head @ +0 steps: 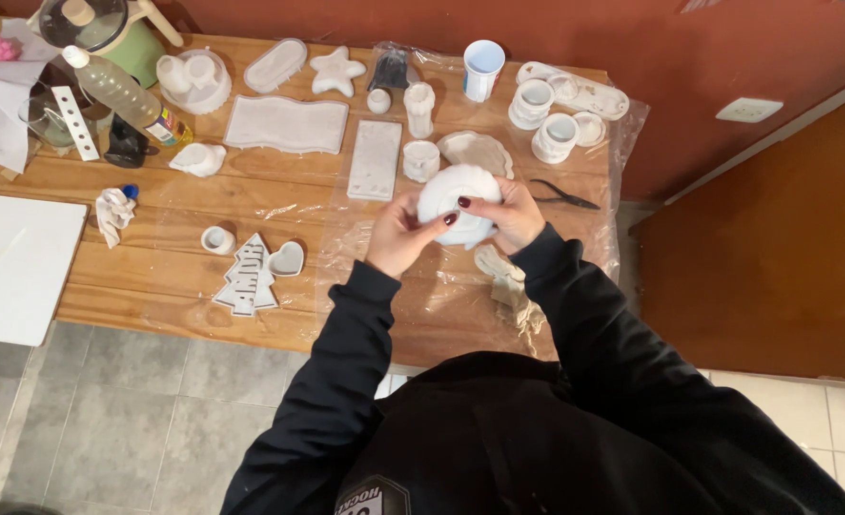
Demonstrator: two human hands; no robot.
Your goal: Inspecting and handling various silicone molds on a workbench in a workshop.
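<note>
A round white scalloped mould (453, 195) is held over the wooden table (155, 286) by both of my hands. My left hand (400, 234) grips its left edge, with the thumb pressed on the front. From the other side my right hand (510, 212) wraps around its right edge. Clear plastic sheet (575, 162) lies under the work area. A white shell-shaped dish (478, 150) sits just behind the mould.
Many white casts lie about: a tree shape (248, 278), a heart (287, 258), a star (336, 72), rectangular trays (286, 124), cups (556, 135). Black pliers (563, 195) lie at the right. An oil bottle (117, 92) and a white board (12, 262) sit at the left.
</note>
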